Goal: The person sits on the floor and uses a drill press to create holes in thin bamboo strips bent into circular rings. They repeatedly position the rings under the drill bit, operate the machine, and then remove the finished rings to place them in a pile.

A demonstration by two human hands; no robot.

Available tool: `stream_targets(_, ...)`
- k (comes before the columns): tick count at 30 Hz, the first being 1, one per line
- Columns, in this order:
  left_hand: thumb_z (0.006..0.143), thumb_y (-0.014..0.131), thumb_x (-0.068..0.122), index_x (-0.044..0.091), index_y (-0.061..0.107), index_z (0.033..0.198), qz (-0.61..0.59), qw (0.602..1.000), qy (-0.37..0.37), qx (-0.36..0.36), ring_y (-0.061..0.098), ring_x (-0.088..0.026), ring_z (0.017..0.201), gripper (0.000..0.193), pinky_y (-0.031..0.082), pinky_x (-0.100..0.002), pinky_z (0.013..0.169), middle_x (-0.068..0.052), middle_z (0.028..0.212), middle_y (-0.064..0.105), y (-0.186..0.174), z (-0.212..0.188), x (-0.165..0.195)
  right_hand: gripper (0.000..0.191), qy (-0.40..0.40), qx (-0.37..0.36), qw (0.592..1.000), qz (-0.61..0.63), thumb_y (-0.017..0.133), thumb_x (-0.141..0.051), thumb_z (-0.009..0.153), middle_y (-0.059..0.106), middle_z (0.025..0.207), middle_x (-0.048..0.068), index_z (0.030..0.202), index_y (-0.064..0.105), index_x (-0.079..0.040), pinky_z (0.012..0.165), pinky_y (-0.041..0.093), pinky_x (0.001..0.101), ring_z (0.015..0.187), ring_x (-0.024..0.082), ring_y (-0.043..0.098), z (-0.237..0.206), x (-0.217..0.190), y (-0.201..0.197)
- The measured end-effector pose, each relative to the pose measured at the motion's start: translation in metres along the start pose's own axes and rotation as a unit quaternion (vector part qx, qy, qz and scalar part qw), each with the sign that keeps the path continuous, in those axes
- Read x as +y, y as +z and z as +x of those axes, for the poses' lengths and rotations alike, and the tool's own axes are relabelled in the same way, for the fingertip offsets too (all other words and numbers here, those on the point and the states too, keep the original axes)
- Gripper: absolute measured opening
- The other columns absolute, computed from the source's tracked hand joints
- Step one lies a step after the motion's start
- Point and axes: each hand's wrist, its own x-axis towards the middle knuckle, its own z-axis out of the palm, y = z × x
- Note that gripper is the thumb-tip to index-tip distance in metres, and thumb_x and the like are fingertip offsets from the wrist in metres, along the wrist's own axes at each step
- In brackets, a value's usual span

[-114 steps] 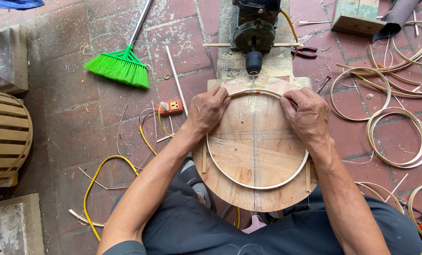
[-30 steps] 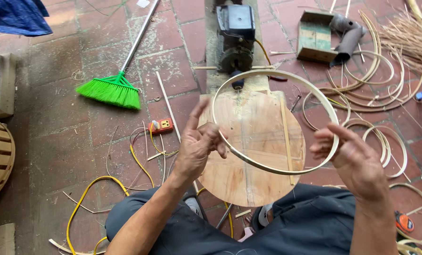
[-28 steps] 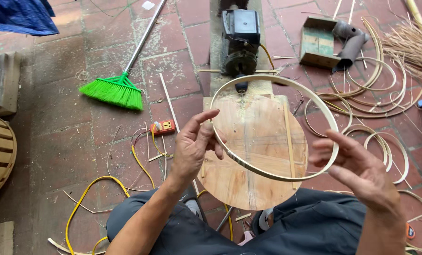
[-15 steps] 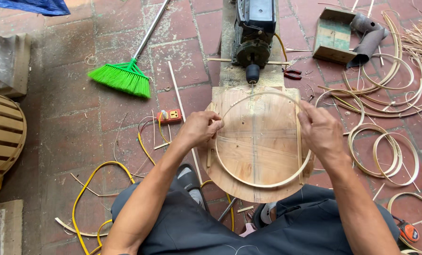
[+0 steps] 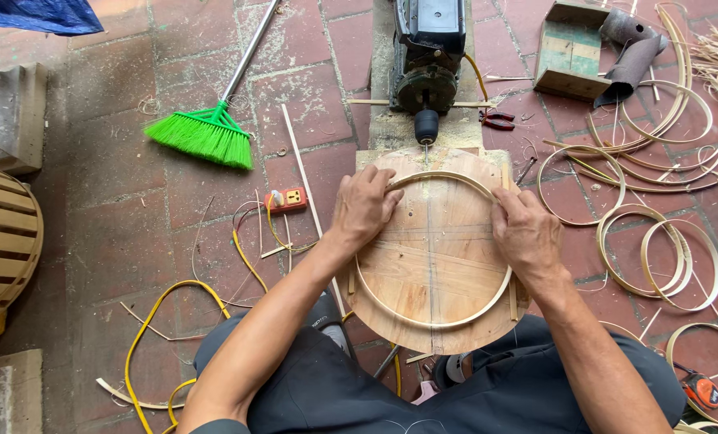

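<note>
Lowered since before, thin pale bamboo hoop (image 5: 435, 321) lies flat on round wooden worktop (image 5: 439, 265), both hands (image 5: 365, 207) (image 5: 526, 233) pressing its rim, fingers closed on it; mounted drill (image 5: 426, 127) just beyond, loose hoops (image 5: 656, 257) right.

Red brick floor (image 5: 134, 185), green broom (image 5: 202, 137), yellow cable (image 5: 154, 321), bamboo hoops (image 5: 656, 257)

A round board (image 5: 435, 265) rests over the person's lap, and a hoop (image 5: 432, 324) lies flat on it. The left hand (image 5: 365, 207) sits on the hoop's upper left, the right hand (image 5: 526, 233) on its right side. Beyond the board's far edge stands a drill (image 5: 427, 56), its bit pointing at the hoop. A broom (image 5: 210, 128) lies on the floor to the left, a power socket (image 5: 290, 198) between broom and board. Loose hoops (image 5: 656, 257) lie to the right, a small box (image 5: 574, 48) behind them.
</note>
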Motion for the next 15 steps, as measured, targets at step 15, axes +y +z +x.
stream_targets(15,0.091,0.075,0.019,0.010,0.066,0.099,0.037,0.996,0.058,0.057,0.058,-0.022,0.080,0.015,0.038,-0.039,0.072,-0.006,0.086,0.059,0.015,0.010,-0.001,0.011,0.013,0.010,1.000,-0.021,0.075,-0.018,0.094,0.070,0.091,0.011,0.096,0.075,-0.008,0.065,0.056,0.0396,0.078,0.026,0.070,0.003,-0.004,0.001)
